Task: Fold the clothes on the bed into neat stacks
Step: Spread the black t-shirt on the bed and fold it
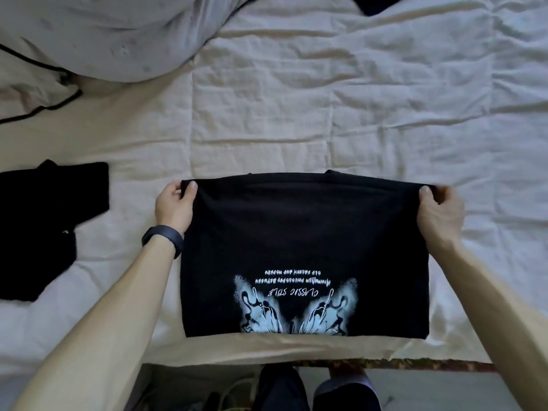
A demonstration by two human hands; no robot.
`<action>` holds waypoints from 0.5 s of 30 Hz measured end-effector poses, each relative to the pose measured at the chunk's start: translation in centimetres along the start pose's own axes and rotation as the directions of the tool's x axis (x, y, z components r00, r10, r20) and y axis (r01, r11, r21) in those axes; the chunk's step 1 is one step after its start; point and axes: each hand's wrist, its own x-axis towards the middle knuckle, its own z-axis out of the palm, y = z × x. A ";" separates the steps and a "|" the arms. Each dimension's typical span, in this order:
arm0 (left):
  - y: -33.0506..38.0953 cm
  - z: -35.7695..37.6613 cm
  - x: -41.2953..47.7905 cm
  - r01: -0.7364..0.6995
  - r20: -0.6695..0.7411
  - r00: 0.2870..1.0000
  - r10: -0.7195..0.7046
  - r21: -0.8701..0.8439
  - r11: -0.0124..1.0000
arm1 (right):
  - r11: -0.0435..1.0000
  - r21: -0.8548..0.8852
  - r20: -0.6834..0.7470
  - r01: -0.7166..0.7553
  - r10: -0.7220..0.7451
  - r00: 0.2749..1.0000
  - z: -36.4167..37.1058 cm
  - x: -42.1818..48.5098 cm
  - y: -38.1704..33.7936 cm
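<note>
A black T-shirt [302, 232] with a pale blue butterfly print and white lettering lies partly folded near the front edge of the bed. My left hand [173, 207] pinches its far left corner. My right hand [439, 212] pinches its far right corner, so the far edge is stretched taut between them. A second black garment [44, 221] lies folded at the left of the bed. The corner of another dark garment [376, 4] shows at the top edge.
The bed is covered by a wrinkled white sheet [296, 114]. A grey pillow [112, 34] sits at the back left, with a black cord [44, 108] trailing below it. The floor and my legs [311, 390] show below the bed's front edge.
</note>
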 end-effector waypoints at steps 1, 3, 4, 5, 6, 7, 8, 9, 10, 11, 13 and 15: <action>-0.1 0.1 -0.3 -0.004 -0.026 1.000 0.002 -0.088 0.996 | 0.999 0.051 -0.029 0.011 -0.010 1.000 -0.1 -0.1 -0.1; -0.3 0.0 -0.6 -0.021 -0.074 0.997 0.008 -0.176 0.984 | 0.993 0.115 -0.065 0.038 -0.031 0.997 -0.2 -0.1 -0.5; -0.3 0.0 -0.5 -0.028 -0.086 0.996 0.012 -0.187 0.982 | 0.990 0.128 -0.068 0.053 -0.045 0.997 -0.1 -0.1 -0.7; -0.4 0.0 -0.3 -0.031 -0.092 0.996 0.014 -0.191 0.981 | 0.989 0.131 -0.067 0.065 -0.056 0.996 0.2 0.0 -0.9; -0.4 0.0 0.0 -0.028 -0.094 0.995 0.010 -0.191 0.981 | 0.990 0.122 -0.064 0.070 -0.062 0.996 0.5 0.3 -1.0; -0.4 0.0 0.3 -0.023 -0.091 0.996 0.006 -0.187 0.982 | 0.992 0.103 -0.061 0.067 -0.061 0.996 0.8 0.5 -1.1; -0.3 0.1 0.6 -0.014 -0.082 0.997 0.000 -0.175 0.984 | 0.995 0.079 -0.054 0.058 -0.054 0.997 1.1 0.7 -1.3; -0.3 0.2 0.9 -0.002 -0.064 0.998 -0.007 -0.148 0.989 | 0.998 0.052 -0.039 0.045 -0.043 0.998 1.3 0.9 -1.2; -0.4 0.2 1.0 0.006 -0.037 0.999 -0.010 -0.109 0.994 | 0.999 0.027 -0.018 0.032 -0.032 0.999 1.4 0.9 -1.2; -0.6 0.2 0.8 0.008 -0.006 1.000 -0.008 -0.059 0.998 | 1.000 0.004 0.008 0.021 -0.021 1.000 1.2 0.6 -0.9; -1.4 -0.3 -0.4 0.006 0.035 0.999 -0.007 0.029 1.000 | 0.999 -0.035 0.068 0.001 0.001 0.998 0.1 -1.0 0.1; -3.0 -1.1 -2.9 0.027 0.033 0.999 -0.030 0.090 0.996 | 0.997 -0.080 0.118 -0.024 0.033 0.992 -1.7 -3.8 2.1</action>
